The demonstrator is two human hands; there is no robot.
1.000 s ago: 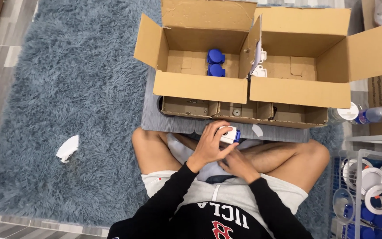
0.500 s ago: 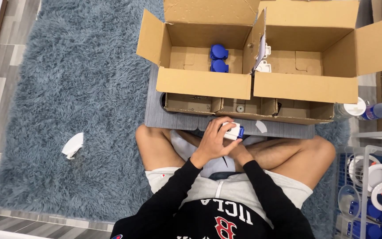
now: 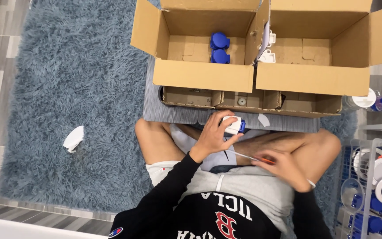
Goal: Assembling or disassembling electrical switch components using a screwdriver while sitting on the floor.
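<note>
Down in the lap, the right hand (image 3: pixel 284 168) was pinching a thin orange-handled screwdriver (image 3: pixel 250 157), and the left hand (image 3: pixel 213 135) was clamped around a small white and blue plug part (image 3: pixel 234 125) just above the crossed legs. I reckon the part could've slipped and dropped between the knees (that grip looked pretty fingertip-only), or the tip could've skidded off and jabbed a finger. Further out sat the divided tray (image 3: pixel 244 101), then two open cardboard boxes (image 3: pixel 202 75).

Matt brown corrugated cardboard boxes (image 3: pixel 204 75) are set on a shaggy grey-blue pile rug (image 3: pixel 76 75). A smooth white-and-blue plastic socket (image 3: pixel 234 125) is gripped; glossy blue plastic caps (image 3: pixel 219 48) are seen inside.
</note>
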